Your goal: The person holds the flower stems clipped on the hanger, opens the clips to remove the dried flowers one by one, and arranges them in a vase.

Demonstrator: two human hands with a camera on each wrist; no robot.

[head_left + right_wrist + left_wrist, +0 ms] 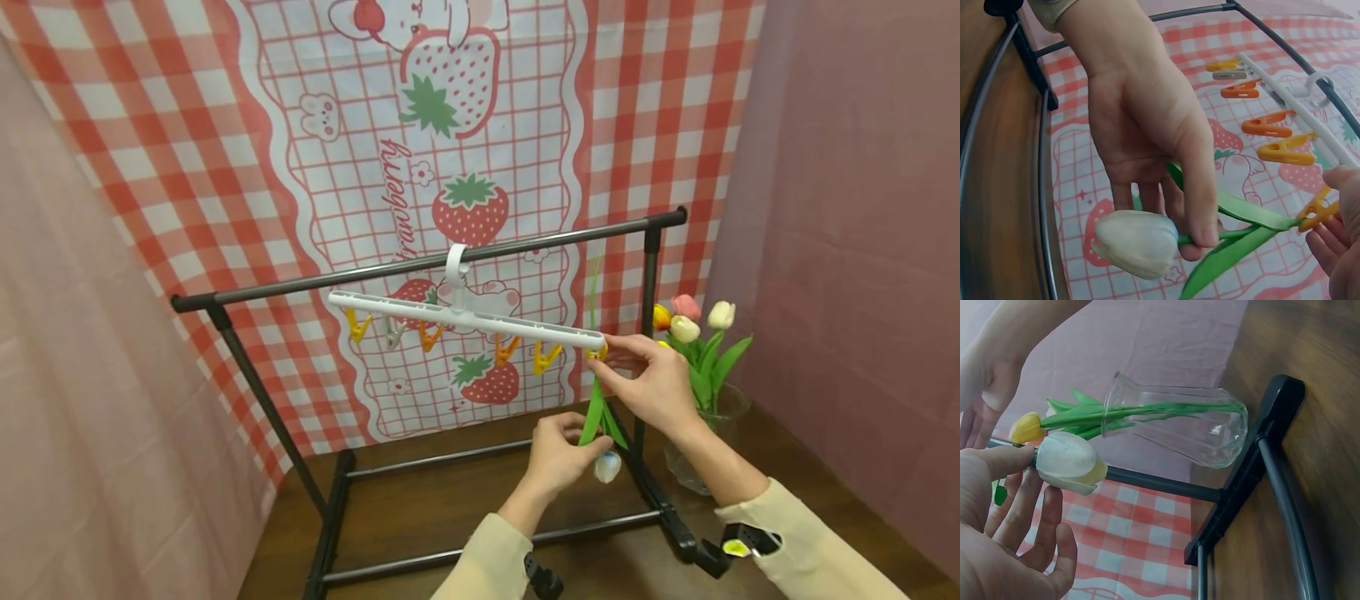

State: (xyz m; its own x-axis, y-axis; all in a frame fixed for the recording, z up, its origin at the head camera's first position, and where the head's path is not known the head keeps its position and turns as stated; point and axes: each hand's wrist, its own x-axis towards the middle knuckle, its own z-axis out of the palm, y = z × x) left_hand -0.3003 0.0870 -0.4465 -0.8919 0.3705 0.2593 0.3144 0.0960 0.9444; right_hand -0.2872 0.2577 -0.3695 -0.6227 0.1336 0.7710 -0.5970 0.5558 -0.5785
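Observation:
A white tulip point(607, 467) hangs bloom down below the right end of a white clip hanger point(465, 318). My left hand point(558, 454) pinches its green stem point(1188, 239) between thumb and finger, just above the bloom. My right hand point(652, 383) pinches the end yellow clip point(1317, 209) of the hanger with thumb and fingertips. The tulip's stem and leaves meet at that clip, and the stem's thin end rises behind the hanger. Whether the clip's jaws bite the stem is hidden by my fingers.
The hanger hooks over the top bar of a black metal rack point(322, 285). Several other yellow, orange and grey clips point(431, 337) dangle along it. A glass vase point(1179, 425) of tulips stands right of the rack on the wooden table point(420, 508). A strawberry-print cloth hangs behind.

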